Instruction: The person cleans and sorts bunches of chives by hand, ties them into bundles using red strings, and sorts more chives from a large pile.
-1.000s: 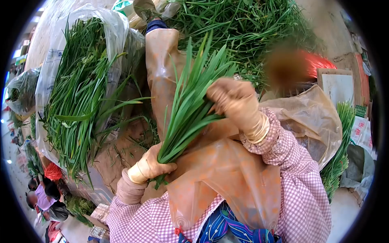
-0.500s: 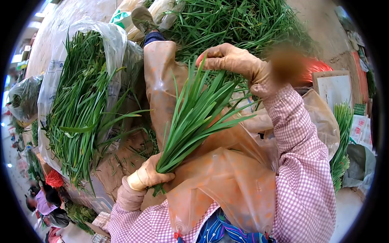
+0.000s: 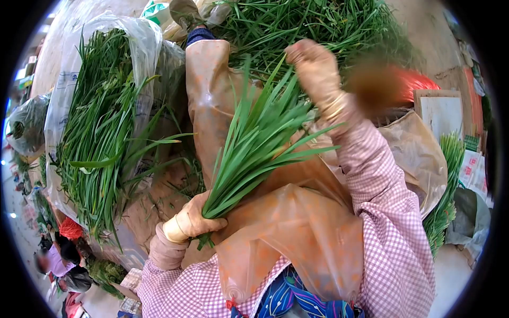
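My left hand (image 3: 197,218), in a tan glove, is wrapped round the lower end of a bunch of garlic chives (image 3: 252,153). Its long flat green leaves fan up and to the right over my apron (image 3: 291,222). Beyond the leaf tips my right hand (image 3: 317,69), gloved too, is closed in a pinch. A single chive leaf (image 3: 277,71) stretches from the bunch up to those fingertips. Exactly how the fingers grip it is partly hidden.
A clear plastic bag (image 3: 62,114) full of long chives (image 3: 101,143) lies open on the left. At the top spreads a large heap of loose greens (image 3: 318,24). Upright greens (image 3: 449,164) stand at the far right. Another person (image 3: 61,259) is at the lower left.
My right hand has swung up and slightly left, its fingers now closed at a leaf tip. The left hand keeps the bunch nearly in place, with the leaves spread a little wider.
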{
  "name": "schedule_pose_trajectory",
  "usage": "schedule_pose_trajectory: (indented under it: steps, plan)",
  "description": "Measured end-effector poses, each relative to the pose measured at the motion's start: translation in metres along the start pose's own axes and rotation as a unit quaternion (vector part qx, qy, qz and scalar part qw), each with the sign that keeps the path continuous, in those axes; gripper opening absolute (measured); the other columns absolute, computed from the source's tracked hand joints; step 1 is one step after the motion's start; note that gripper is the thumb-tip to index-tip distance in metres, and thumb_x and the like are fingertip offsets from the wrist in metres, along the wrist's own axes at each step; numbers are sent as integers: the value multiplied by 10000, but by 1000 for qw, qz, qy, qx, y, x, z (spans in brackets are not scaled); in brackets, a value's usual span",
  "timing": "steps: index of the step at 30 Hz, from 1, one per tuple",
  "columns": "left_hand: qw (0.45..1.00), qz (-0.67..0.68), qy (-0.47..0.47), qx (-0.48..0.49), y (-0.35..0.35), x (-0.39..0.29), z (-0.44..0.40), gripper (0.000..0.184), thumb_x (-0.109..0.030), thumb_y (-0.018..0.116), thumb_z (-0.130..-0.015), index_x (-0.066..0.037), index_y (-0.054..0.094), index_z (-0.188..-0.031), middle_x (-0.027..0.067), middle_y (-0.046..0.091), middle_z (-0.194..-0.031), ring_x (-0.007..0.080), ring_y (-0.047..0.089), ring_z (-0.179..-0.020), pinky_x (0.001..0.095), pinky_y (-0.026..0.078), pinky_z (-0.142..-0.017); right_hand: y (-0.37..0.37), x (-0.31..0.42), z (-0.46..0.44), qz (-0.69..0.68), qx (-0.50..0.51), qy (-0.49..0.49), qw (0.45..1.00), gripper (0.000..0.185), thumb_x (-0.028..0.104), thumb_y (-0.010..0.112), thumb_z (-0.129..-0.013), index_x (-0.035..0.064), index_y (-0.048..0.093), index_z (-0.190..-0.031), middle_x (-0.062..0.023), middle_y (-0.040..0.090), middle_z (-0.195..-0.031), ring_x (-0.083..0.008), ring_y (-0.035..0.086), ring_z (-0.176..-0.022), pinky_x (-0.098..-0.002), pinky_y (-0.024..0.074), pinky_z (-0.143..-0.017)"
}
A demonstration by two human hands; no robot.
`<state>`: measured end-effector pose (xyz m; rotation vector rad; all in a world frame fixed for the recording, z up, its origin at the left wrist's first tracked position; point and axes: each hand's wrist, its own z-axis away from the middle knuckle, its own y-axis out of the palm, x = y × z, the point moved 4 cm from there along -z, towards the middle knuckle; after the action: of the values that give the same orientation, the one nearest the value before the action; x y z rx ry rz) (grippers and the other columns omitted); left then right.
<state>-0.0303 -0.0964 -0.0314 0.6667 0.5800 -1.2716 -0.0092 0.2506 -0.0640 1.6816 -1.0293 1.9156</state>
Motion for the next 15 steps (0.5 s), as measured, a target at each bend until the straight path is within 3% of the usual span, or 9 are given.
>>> schedule_pose_trajectory:
  steps: [3, 5, 6, 7, 9, 12, 15]
  plan:
    - [1000, 8, -26, 5, 0, 9, 1, 529, -76, 683, -685, 17, 541, -1186, 51, 613, -997, 141, 537, -926, 284, 440, -839, -38, 29, -1, 3, -35, -57, 998, 138, 164, 662, -876, 45, 664, -948, -1, 643, -777, -94, 550, -702, -224, 461, -662]
    - [1000, -16, 11, -9, 0, 2, -2, 533, -74, 684, -678, 16, 544, -1185, 38, 608, -984, 134, 533, -922, 276, 436, -835, -51, 64, 16, -10, -79, -128, 989, 121, 106, 649, -877, 34, 663, -974, 15, 639, -795, -71, 539, -713, -199, 450, -681]
    - [1000, -9, -2, -5, 0, -2, -2, 539, -69, 685, -669, 12, 550, -1185, 30, 608, -987, 132, 532, -924, 272, 432, -834, -57, 77, 28, -31, -71, -96, 992, 132, 85, 654, -867, 17, 663, -980, -1, 649, -813, -70, 542, -723, -197, 453, -700]
    - [1000, -6, -3, -6, 1, -3, -2, 539, -69, 685, -669, 12, 550, -1185, 30, 608, -987, 132, 532, -924, 272, 432, -834, -59, 81, 38, -111, 5, -50, 993, 138, 90, 663, -860, 6, 663, -970, -9, 655, -813, -69, 545, -708, -199, 458, -685]
    - [1000, -9, -6, -2, 1, -6, -2, 543, -64, 685, -663, 7, 554, -1185, 29, 609, -987, 131, 532, -924, 272, 432, -836, -58, 93, 60, -118, 232, 45, 964, 159, 126, 669, -862, 0, 661, -959, -5, 651, -790, -73, 552, -679, -211, 469, -653]
    - [1000, -10, -2, -3, 1, -2, -2, 544, -64, 682, -659, 3, 556, -1184, 29, 609, -993, 131, 533, -931, 272, 432, -838, -27, 92, 86, 45, 323, 49, 944, 295, 257, 700, -835, -16, 638, -929, -47, 634, -697, -110, 586, -643, -254, 480, -597]
    - [1000, -6, 3, -8, 2, -4, 0, 549, -66, 678, -663, 3, 549, -1192, 34, 610, -1005, 136, 535, -937, 276, 433, -841, -6, 89, 94, 144, 389, 2, 910, 286, 283, 699, -814, 25, 626, -913, -132, 600, -671, -259, 602, -613, -334, 478, -577]
